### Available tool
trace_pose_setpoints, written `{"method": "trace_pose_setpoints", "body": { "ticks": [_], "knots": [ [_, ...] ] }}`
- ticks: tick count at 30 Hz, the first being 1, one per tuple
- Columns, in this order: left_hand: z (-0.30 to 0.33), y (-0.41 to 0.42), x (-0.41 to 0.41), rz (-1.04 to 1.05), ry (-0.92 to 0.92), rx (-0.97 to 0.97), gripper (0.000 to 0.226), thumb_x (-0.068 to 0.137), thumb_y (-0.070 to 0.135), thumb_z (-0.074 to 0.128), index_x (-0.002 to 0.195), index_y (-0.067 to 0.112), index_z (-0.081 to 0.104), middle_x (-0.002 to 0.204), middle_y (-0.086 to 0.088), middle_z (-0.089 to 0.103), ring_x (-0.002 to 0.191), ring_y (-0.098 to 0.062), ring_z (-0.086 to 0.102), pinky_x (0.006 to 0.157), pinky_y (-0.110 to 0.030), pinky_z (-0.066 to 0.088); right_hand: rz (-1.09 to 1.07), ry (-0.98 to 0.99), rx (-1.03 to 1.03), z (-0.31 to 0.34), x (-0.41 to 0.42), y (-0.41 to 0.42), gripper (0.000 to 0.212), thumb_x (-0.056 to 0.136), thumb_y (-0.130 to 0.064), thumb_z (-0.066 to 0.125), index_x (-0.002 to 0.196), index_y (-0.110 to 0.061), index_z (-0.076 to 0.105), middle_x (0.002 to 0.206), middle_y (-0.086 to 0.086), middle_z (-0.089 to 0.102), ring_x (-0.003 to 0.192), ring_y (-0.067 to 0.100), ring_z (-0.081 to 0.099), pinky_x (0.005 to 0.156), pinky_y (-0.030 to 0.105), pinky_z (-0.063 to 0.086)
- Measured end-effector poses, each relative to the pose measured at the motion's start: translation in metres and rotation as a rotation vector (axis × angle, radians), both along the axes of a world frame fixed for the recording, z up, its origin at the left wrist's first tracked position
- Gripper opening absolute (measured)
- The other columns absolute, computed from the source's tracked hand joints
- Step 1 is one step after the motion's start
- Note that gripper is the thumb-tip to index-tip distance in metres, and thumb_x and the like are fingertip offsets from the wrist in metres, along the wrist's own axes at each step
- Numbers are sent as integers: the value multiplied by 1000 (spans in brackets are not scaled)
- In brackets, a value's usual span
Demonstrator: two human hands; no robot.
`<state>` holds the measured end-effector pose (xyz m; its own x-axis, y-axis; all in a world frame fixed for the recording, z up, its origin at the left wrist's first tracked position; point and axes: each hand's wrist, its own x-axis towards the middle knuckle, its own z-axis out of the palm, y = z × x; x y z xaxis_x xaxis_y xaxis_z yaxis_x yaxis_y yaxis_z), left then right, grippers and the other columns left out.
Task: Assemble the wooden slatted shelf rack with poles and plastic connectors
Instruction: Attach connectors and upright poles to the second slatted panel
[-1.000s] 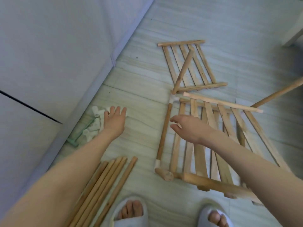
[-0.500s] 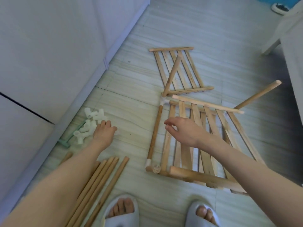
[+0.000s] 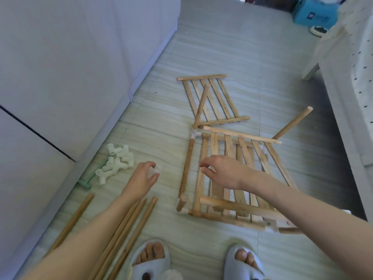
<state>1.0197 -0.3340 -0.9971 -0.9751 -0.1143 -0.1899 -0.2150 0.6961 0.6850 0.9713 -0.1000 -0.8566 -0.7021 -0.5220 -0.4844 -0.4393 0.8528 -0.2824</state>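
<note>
Rack [image 3: 238,178] flat on pale striped floor tiles [image 3: 232,47]; left hand [image 3: 143,178] pinches white connector [image 3: 155,170], right hand [image 3: 224,170] loose, empty.

Rack parts spread on the floor

A part-built slatted frame [image 3: 238,178] is laid flat at centre; a smaller slat panel [image 3: 212,100] lies beyond it, white connectors [image 3: 117,162] are heaped left, loose poles [image 3: 129,229] near left.
</note>
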Motion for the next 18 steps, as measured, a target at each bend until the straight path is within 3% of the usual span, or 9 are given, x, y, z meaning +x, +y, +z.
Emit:
{"method": "trace_pose_setpoints", "body": {
  "ticks": [4,9,13,15,18],
  "knots": [
    [62,25,13,84,104,273,17,87,17,60,99,25,51,96,6,58,83,-1,52,64,-6,38,-15,-3,-22,32,24,6,36,101,-30,34,127,-13,53,130,7,56,118,24,50,97,36,41],
    [142,52,32,44,219,626,19,88,10,60,91,28,57,101,12,66,94,-2,59,78,-15,43,-61,-9,-81,67,60,17,33,100,-28,40,125,-14,56,125,6,59,113,21,54,94,32,42],
    [186,64,50,-164,333,577,31,86,4,64,99,32,62,115,7,57,103,-2,55,83,-17,45,-267,-49,-432,98,73,13,23,98,-24,44,109,-15,62,96,1,67,83,13,62,78,28,49],
    [201,68,57,-234,407,517,35,83,1,66,97,32,63,112,-1,54,103,-4,56,84,-20,48,-370,-63,-620,114,80,9,18,98,-22,46,102,-16,62,83,-4,65,72,9,62,68,23,50],
    [220,71,66,-264,468,471,41,81,2,68,94,41,63,103,-1,59,97,-13,59,84,-27,49,-424,-15,-776,131,90,10,13,95,-16,51,105,-14,59,80,-3,62,69,7,62,62,20,48]
  ]
}}
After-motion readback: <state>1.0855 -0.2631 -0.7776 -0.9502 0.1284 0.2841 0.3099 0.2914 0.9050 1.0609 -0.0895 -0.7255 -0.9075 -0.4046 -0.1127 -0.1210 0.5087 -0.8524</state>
